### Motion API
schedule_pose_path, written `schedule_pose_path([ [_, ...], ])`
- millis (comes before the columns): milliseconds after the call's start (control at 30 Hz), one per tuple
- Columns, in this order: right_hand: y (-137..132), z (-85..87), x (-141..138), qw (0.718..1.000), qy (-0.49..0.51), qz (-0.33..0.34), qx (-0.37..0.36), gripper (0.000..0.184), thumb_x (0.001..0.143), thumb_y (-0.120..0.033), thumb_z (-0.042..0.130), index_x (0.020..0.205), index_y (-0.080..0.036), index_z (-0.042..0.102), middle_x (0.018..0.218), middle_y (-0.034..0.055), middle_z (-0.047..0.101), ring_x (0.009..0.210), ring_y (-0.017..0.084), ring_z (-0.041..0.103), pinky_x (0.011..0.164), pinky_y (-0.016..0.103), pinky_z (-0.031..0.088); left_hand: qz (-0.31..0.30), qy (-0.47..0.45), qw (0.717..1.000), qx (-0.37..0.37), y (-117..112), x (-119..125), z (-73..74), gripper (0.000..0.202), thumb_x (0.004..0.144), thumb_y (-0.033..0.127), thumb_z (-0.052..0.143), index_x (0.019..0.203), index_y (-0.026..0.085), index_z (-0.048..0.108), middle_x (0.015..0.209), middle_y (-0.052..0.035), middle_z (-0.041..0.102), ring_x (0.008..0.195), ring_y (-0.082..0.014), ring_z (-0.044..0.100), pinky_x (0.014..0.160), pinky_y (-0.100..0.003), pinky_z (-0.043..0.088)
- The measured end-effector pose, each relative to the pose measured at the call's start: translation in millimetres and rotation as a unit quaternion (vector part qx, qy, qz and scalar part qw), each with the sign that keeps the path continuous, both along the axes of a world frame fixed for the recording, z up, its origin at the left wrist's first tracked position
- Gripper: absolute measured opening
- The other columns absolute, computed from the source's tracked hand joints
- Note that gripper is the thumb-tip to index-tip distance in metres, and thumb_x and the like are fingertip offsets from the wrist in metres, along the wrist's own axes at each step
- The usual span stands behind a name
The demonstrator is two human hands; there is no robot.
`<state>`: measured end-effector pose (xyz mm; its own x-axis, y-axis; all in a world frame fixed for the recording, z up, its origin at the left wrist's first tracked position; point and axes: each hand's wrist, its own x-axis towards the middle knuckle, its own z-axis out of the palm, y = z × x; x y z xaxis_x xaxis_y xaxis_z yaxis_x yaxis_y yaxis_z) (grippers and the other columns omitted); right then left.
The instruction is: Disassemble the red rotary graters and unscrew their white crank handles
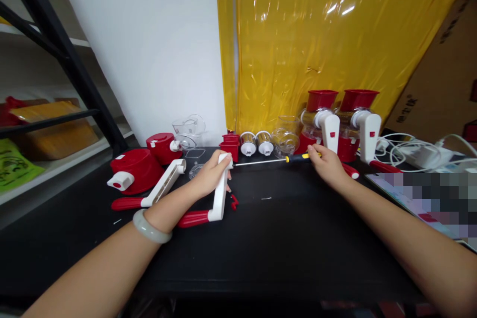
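Note:
My left hand [209,175] grips a white crank handle [219,198] with a red grip [193,218], holding its top end upright on the black table [283,248]. My right hand [328,163] holds a screwdriver [278,160] by its yellow and black handle. The long metal shaft lies level, with its tip at the top end of the crank. A small red part [234,202] lies on the table just right of the crank.
A second white crank [164,186] and red housings [136,169] lie to the left. Clear cups [188,131], metal drums [256,143] and two assembled red and white grinders [345,124] stand along the yellow sheet. White cables [413,151] and papers sit at the right.

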<state>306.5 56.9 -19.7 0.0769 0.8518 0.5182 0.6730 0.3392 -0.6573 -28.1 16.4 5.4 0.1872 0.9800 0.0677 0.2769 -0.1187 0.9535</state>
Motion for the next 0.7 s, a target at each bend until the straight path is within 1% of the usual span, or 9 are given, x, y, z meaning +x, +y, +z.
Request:
schedule_pose_path([
  [33,0.9,-0.3,0.2,1.0,0.01,0.006,-0.025,0.041,0.087,-0.054,0.043,0.062,-0.022,0.041,0.054,-0.0037,0.041,0.055,0.013,0.041,0.056,0.026,0.032,0.002,0.008,1.0,0.005,-0.6,0.3,0.5,0.043,0.087,0.063,0.049,0.1,0.022,0.042,0.062,0.0053,0.056,0.042,-0.0166,0.06,0.042,-0.03,0.053],
  [100,2.5,-0.7,-0.1,0.993,0.043,0.029,-0.108,0.041,0.086,-0.055,0.046,0.063,-0.021,0.046,0.051,-0.0029,0.045,0.051,0.013,0.044,0.053,0.026,0.033,0.008,0.025,1.0,0.016,-2.5,1.0,2.1,0.044,0.087,0.064,0.048,0.101,0.022,0.042,0.062,0.0053,0.056,0.042,-0.0165,0.06,0.041,-0.029,0.052],
  [200,2.6,0.7,-2.0,0.964,0.131,0.054,-0.225,0.041,0.084,-0.056,0.051,0.065,-0.02,0.051,0.048,-0.0015,0.049,0.043,0.011,0.042,0.046,0.025,0.031,0.011,0.059,0.998,0.034,-6.6,2.3,5.5,0.044,0.087,0.064,0.047,0.102,0.023,0.042,0.063,0.0051,0.057,0.042,-0.0162,0.06,0.04,-0.028,0.05],
  [300,0.4,3.6,-3.3,0.937,0.197,0.05,-0.284,0.045,0.084,-0.058,0.051,0.061,-0.02,0.051,0.045,0.0003,0.049,0.036,0.009,0.032,0.039,0.024,0.024,-0.002,0.096,0.994,0.054,-11.7,3.8,8.6,0.042,0.089,0.063,0.044,0.102,0.023,0.042,0.066,0.0045,0.058,0.044,-0.0162,0.062,0.042,-0.026,0.049],
  [367,0.0,4.2,-2.5,0.933,0.174,0.037,-0.312,0.049,0.084,-0.061,0.048,0.058,-0.019,0.053,0.042,0.0017,0.049,0.033,0.009,0.03,0.037,0.024,0.023,-0.013,0.117,0.991,0.068,-15.0,4.9,10.0,0.039,0.09,0.061,0.043,0.102,0.024,0.042,0.067,0.0042,0.058,0.045,-0.0161,0.062,0.043,-0.027,0.049],
  [433,1.6,2.7,-0.5,0.941,0.111,0.016,-0.32,0.053,0.084,-0.061,0.046,0.057,-0.018,0.058,0.039,0.0022,0.047,0.032,0.01,0.033,0.036,0.025,0.024,-0.019,0.131,0.988,0.083,-17.4,5.9,10.9,0.037,0.091,0.059,0.043,0.102,0.024,0.043,0.068,0.0042,0.058,0.046,-0.0157,0.062,0.045,-0.027,0.049],
  [533,5.1,-0.7,1.9,0.954,0.022,0.0,-0.3,0.053,0.087,-0.054,0.043,0.054,-0.017,0.062,0.038,0.0032,0.049,0.032,0.012,0.039,0.039,0.026,0.029,-0.018,0.132,0.987,0.094,-18.4,6.2,11.2,0.036,0.091,0.058,0.043,0.103,0.024,0.044,0.069,0.0043,0.058,0.046,-0.0153,0.061,0.046,-0.027,0.049],
  [633,4.9,-0.6,1.1,0.966,-0.024,-0.007,-0.256,0.05,0.088,-0.046,0.041,0.051,-0.018,0.06,0.04,0.0045,0.053,0.037,0.014,0.047,0.044,0.027,0.035,-0.018,0.123,0.989,0.086,-16.3,5.2,9.9,0.038,0.091,0.059,0.043,0.103,0.024,0.043,0.067,0.0042,0.059,0.045,-0.0158,0.061,0.045,-0.027,0.049],
  [700,2.7,1.4,-0.6,0.971,-0.041,-0.016,-0.233,0.049,0.088,-0.043,0.04,0.051,-0.018,0.059,0.042,0.0049,0.055,0.041,0.015,0.05,0.048,0.028,0.037,-0.018,0.112,0.991,0.072,-14.0,4.1,8.4,0.038,0.09,0.06,0.043,0.102,0.024,0.043,0.066,0.0045,0.058,0.044,-0.0162,0.061,0.043,-0.027,0.048],
])
